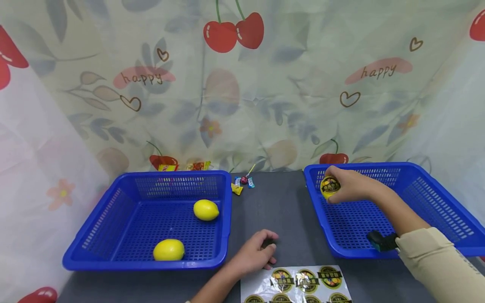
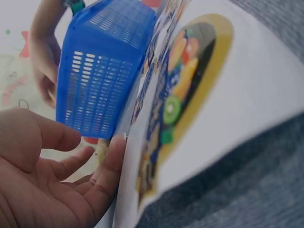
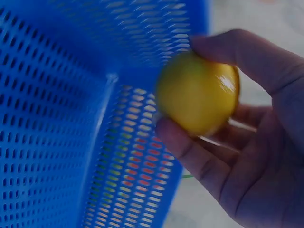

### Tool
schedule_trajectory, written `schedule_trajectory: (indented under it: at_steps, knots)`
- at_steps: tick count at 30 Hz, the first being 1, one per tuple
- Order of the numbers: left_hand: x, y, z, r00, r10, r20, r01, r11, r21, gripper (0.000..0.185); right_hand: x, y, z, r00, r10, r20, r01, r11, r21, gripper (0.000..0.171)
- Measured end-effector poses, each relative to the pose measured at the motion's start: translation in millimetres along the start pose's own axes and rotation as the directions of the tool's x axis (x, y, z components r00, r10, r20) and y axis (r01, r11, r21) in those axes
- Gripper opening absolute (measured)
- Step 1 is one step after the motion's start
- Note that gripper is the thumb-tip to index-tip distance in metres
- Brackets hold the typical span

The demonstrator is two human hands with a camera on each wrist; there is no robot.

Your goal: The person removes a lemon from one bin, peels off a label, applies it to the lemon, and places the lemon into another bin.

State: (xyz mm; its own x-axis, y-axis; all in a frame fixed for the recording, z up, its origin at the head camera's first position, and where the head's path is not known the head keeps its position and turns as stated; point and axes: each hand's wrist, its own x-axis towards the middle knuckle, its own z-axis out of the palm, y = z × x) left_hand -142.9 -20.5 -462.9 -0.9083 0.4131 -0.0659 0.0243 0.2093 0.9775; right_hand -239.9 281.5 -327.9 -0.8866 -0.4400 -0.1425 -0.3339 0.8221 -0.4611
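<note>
A yellow lemon [image 1: 329,187] with a dark round sticker on its side is gripped by my right hand [image 1: 350,185], over the left part of the right blue basket [image 1: 327,242]. From the right wrist, the lemon [image 3: 194,92] sits between thumb and fingers, its sticker out of sight. My left hand [image 1: 254,254] hovers low by the upper left corner of a white sticker sheet [image 1: 265,288], its fingers loosely bent. The left wrist view shows that hand [image 2: 61,175] holding nothing, fingertips close to the sheet's edge; whether they touch it I cannot tell.
The left blue basket [image 1: 147,265] contains two lemons, one near its right wall [image 1: 206,210] and one at the front [image 1: 169,250]. Small wrapped candies [image 1: 237,189] and a lollipop [image 1: 244,180] lie behind on the dark table [image 1: 270,210]. A printed curtain [image 1: 250,92] hangs at the back.
</note>
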Motion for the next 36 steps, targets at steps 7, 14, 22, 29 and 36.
schedule_trajectory:
  at_steps: [7, 14, 22, 29, 36]
  knots:
    - [-2.1, 0.7, 0.5, 0.999, 0.035, 0.007, -0.036, 0.997, 0.067, 0.025, 27, 10, 15, 0.990, -0.020, 0.136, 0.037, 0.991, -0.127, 0.056]
    - [-2.1, -2.8, 1.8, 0.999, 0.051, -0.013, -0.050, 0.995, 0.088, 0.025, 42, 9, 34, 0.984, 0.065, 0.163, -0.022, 0.968, -0.252, 0.066]
    - [-1.6, -2.5, 2.2, 0.998, 0.064, -0.023, -0.062, 0.993, 0.104, 0.025, 43, 12, 39, 0.995, 0.036, 0.097, -0.008, 0.960, -0.281, 0.061]
    - [-0.7, -1.4, 3.4, 0.998, 0.064, -0.022, -0.061, 0.992, 0.111, 0.025, 31, 19, 30, 0.997, -0.007, 0.075, 0.022, 0.978, -0.206, 0.068]
    - [-1.1, -2.1, 2.6, 0.998, 0.054, -0.017, -0.052, 0.994, 0.098, 0.025, 9, -8, 9, 0.997, -0.069, 0.024, 0.072, 0.978, -0.195, 0.052]
